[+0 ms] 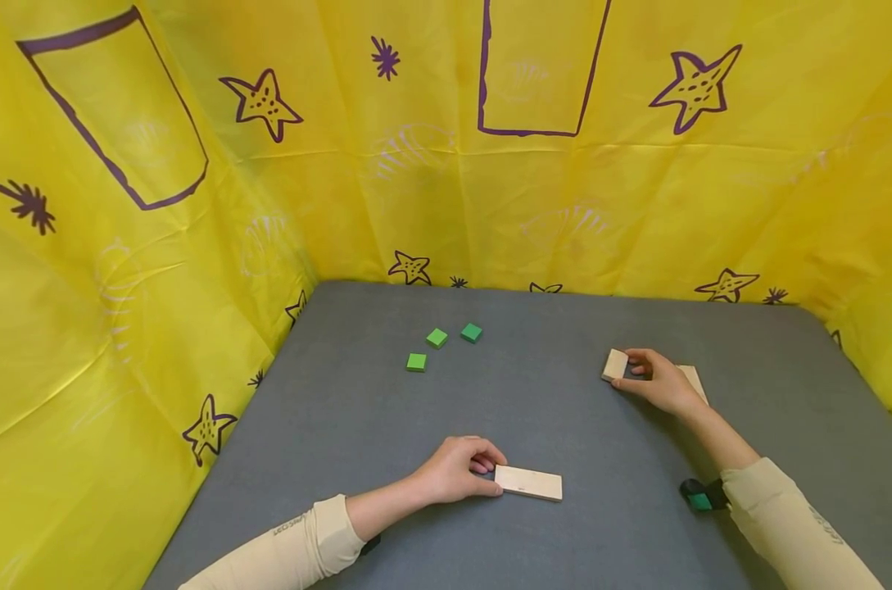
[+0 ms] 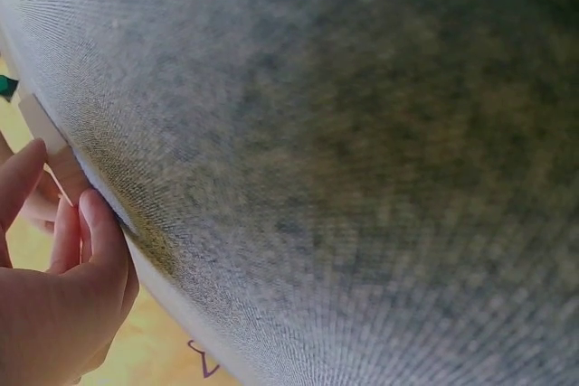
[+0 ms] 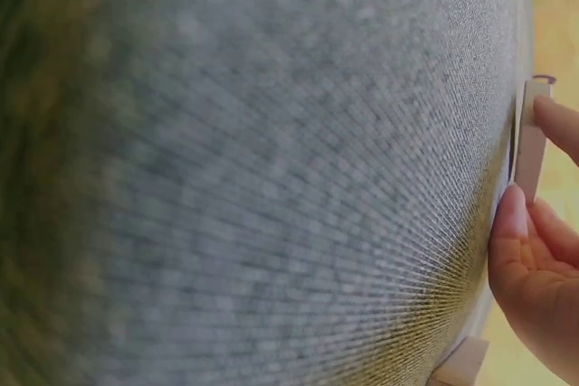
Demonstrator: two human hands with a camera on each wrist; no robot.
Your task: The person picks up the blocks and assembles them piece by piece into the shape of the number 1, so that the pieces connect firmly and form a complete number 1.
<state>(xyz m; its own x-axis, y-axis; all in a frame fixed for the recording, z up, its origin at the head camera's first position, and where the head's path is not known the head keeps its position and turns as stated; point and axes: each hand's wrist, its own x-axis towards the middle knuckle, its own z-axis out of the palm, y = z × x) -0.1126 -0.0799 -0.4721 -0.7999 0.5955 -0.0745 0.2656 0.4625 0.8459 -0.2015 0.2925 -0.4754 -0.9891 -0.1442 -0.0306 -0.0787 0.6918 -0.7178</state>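
Observation:
My left hand (image 1: 456,471) pinches the near-left end of a long, flat wooden block (image 1: 532,483) at the front middle of the table. In the left wrist view, thumb and fingers grip that block (image 2: 43,124) by its edges. Farther back on the right, my right hand (image 1: 661,383) holds a shorter wooden block (image 1: 616,365) between thumb and fingers. The right wrist view shows this block (image 3: 532,155) close over the cloth. Partly hidden behind the right hand lies another wooden block (image 1: 692,381).
Two light green square tiles (image 1: 416,362) and a darker green one (image 1: 471,333) lie toward the back left of the grey table (image 1: 328,426). A yellow patterned curtain (image 1: 431,205) walls off the back and sides. A dark strap with green (image 1: 699,496) shows at the right wrist.

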